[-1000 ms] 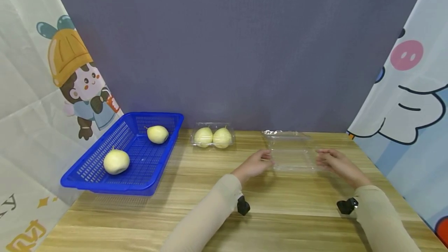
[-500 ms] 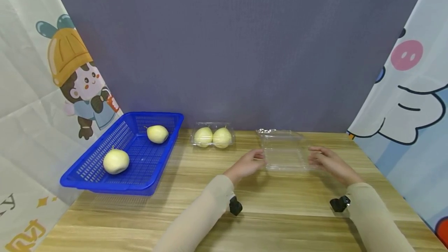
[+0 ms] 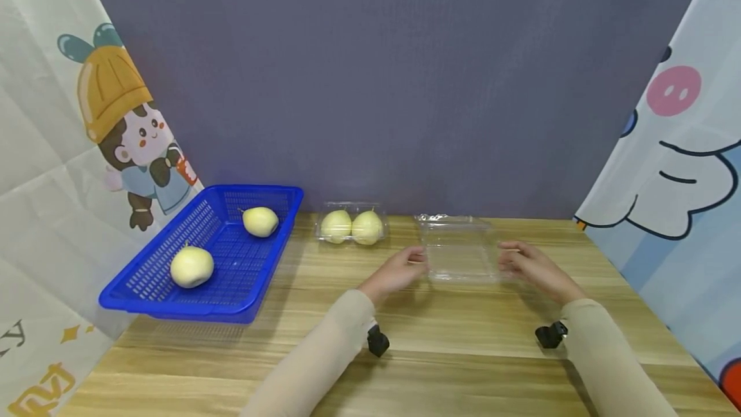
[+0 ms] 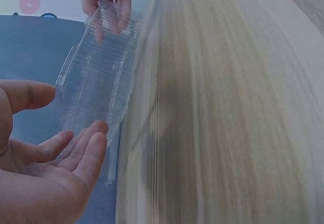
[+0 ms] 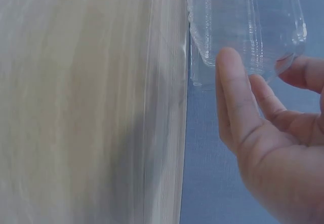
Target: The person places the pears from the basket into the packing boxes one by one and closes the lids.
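Note:
A clear plastic clamshell box [image 3: 462, 255], its lid raised at the back, sits between both hands near the rear of the table. My left hand [image 3: 398, 271] grips its left end. In the left wrist view the thumb lies at the rim of the clamshell box [image 4: 96, 77] and the fingers at its lower side. At the other end, my right hand [image 3: 535, 268] holds the box with thumb at the rim and fingers along the end wall, as the right wrist view shows. Nothing shows inside it.
To the left stands a blue plastic basket [image 3: 246, 301] with two pale yellow pears, one nearer pear [image 3: 192, 267] and one farther pear [image 3: 260, 221]. Another clear box [image 3: 350, 206] with two pears stands by the dark back panel [image 3: 393, 82] on the wooden table [image 3: 451, 378].
Both hands and the clamshell box between them have moved steadily left, closer to the box with pears. The basket and its pears stay in place.

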A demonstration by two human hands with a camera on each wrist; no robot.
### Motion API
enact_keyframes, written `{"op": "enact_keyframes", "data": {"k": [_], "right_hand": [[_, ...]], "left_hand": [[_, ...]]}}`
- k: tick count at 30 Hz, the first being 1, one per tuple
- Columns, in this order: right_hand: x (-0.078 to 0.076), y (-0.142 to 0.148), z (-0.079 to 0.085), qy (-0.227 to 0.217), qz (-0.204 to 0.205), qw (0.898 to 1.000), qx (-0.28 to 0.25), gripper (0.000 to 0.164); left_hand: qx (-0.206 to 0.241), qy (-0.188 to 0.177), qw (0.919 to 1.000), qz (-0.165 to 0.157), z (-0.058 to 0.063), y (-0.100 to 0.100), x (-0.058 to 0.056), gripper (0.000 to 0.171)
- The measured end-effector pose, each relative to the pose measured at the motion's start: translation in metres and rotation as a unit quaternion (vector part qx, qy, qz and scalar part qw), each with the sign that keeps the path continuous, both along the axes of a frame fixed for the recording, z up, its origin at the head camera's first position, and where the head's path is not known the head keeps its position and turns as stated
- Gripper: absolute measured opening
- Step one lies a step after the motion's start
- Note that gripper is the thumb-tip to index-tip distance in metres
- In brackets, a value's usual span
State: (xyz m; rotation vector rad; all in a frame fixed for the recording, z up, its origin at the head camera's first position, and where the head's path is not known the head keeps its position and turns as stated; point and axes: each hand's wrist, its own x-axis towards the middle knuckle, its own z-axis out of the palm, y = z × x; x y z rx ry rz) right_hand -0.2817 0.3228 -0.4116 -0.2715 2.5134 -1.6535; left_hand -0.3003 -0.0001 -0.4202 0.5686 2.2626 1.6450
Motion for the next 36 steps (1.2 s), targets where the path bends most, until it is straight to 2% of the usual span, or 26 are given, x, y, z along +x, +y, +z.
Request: {"op": "enact_keyframes", "data": {"k": [12,26,36], "right_hand": [[-0.006,-0.014,-0.002,-0.003,0.015,1.000,-0.008,0.055],[-0.014,-0.027,-0.006,-0.013,0.035,0.999,-0.010,0.052],[-0.018,-0.033,-0.009,-0.016,0.039,0.999,-0.006,0.053]], "left_hand": [[0.007,-0.005,1.0000,-0.001,-0.001,-0.017,0.000,0.057],[0.000,-0.001,0.9999,0.015,-0.005,-0.033,0.000,0.058],[0.007,0.013,0.9998,0.013,-0.007,-0.039,0.001,0.057]]}}
